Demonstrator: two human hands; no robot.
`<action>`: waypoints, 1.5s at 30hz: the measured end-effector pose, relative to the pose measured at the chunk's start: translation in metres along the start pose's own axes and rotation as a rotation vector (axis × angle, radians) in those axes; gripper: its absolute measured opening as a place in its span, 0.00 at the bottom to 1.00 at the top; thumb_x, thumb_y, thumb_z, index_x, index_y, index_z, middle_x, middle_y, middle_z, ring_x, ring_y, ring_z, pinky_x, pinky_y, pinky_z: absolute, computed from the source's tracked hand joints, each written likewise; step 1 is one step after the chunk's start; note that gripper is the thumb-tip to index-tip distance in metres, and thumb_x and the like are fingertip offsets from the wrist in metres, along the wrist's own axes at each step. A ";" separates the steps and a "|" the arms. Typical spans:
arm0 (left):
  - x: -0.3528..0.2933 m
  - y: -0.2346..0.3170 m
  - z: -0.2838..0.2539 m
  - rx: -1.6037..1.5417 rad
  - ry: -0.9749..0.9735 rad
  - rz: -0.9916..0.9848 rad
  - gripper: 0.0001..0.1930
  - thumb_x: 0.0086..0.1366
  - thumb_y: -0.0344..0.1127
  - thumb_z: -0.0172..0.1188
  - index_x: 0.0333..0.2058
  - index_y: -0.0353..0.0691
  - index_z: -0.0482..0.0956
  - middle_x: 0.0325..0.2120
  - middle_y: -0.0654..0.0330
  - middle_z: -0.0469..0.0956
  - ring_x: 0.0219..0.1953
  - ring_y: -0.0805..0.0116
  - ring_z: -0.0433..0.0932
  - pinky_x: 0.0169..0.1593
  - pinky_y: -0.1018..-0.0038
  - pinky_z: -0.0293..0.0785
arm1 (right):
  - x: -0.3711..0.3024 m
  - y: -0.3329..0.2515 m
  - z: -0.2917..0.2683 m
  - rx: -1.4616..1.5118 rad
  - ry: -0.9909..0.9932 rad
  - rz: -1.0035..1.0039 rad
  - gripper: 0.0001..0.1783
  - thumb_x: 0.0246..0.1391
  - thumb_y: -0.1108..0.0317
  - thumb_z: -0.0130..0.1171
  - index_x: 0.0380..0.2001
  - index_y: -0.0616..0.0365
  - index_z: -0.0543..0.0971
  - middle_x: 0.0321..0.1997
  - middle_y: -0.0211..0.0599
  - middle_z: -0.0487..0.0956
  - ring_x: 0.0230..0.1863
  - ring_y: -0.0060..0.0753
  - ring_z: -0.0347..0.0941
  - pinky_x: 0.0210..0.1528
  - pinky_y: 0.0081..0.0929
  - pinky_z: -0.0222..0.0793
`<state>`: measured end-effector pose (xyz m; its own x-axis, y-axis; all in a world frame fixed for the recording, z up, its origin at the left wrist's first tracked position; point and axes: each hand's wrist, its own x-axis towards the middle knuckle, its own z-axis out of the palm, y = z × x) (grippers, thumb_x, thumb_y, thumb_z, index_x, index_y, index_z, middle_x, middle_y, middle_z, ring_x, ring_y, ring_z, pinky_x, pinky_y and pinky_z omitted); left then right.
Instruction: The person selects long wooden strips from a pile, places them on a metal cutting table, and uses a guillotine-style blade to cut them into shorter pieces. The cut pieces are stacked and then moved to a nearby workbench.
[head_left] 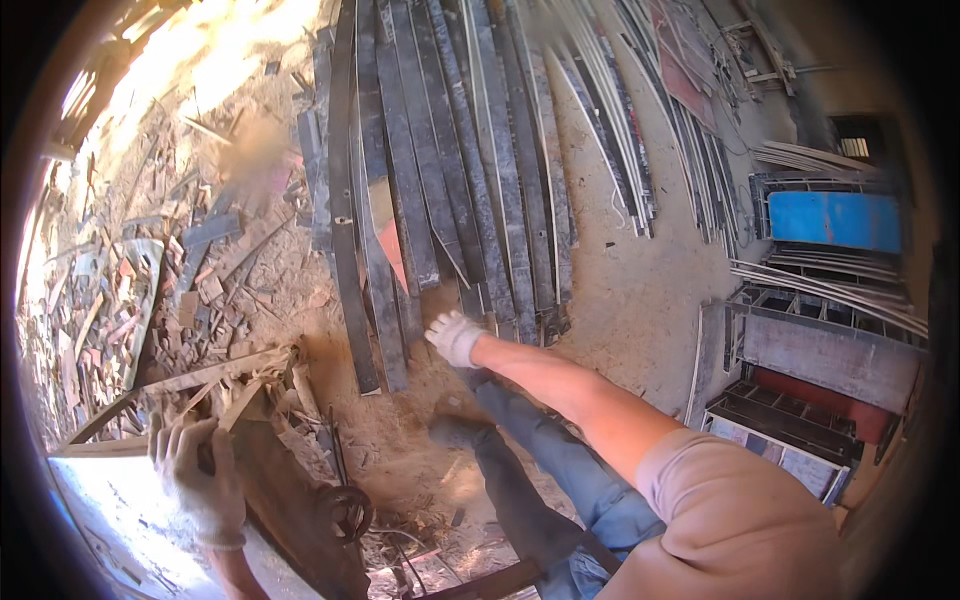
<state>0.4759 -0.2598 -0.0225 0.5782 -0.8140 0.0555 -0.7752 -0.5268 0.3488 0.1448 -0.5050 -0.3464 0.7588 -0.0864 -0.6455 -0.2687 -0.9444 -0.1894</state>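
Observation:
My left hand point(203, 485), in a pale work glove, is over the bright metal table point(110, 510) at the lower left. Its fingers are spread apart and it holds nothing. Out in the middle reaches my right hand point(456, 338), also gloved, near the close ends of the long dark planks point(425, 150). Its fingers look stretched out, with nothing seen in them; whether they touch a plank is unclear. Between the planks lies a piece with a reddish-orange face point(392, 250).
Wood offcuts point(205, 290) litter the ground on the left. Beside the table are a wooden frame point(215, 372) and a dark handwheel point(347, 511). More strips point(610, 120) lie farther right, near metal racks with a blue panel point(835, 220). My legs point(560, 450) are below my right arm.

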 end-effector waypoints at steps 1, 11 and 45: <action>0.000 0.005 0.000 -0.011 -0.046 -0.021 0.03 0.63 0.29 0.62 0.33 0.36 0.82 0.30 0.55 0.80 0.37 0.53 0.77 0.73 0.47 0.62 | 0.030 -0.004 0.006 -0.050 0.001 -0.046 0.22 0.54 0.62 0.60 0.53 0.53 0.80 0.57 0.40 0.78 0.61 0.44 0.72 0.59 0.46 0.67; 0.024 -0.002 -0.018 0.048 -0.186 0.067 0.04 0.61 0.27 0.69 0.35 0.34 0.86 0.25 0.57 0.81 0.30 0.56 0.80 0.53 0.51 0.78 | 0.274 -0.064 -0.009 -0.293 0.049 -0.421 0.35 0.68 0.45 0.50 0.69 0.55 0.72 0.75 0.47 0.68 0.79 0.54 0.58 0.80 0.60 0.43; 0.026 -0.007 -0.021 0.043 -0.272 0.038 0.07 0.65 0.33 0.65 0.40 0.42 0.84 0.30 0.63 0.83 0.37 0.63 0.82 0.70 0.46 0.65 | 0.432 0.052 -0.087 -0.305 0.600 -0.230 0.40 0.71 0.34 0.41 0.69 0.55 0.71 0.66 0.46 0.78 0.65 0.51 0.72 0.70 0.59 0.57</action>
<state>0.5017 -0.2724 -0.0041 0.4634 -0.8660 -0.1878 -0.8085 -0.4999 0.3106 0.5103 -0.6188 -0.5707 0.9957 0.0488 -0.0785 0.0489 -0.9988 0.0000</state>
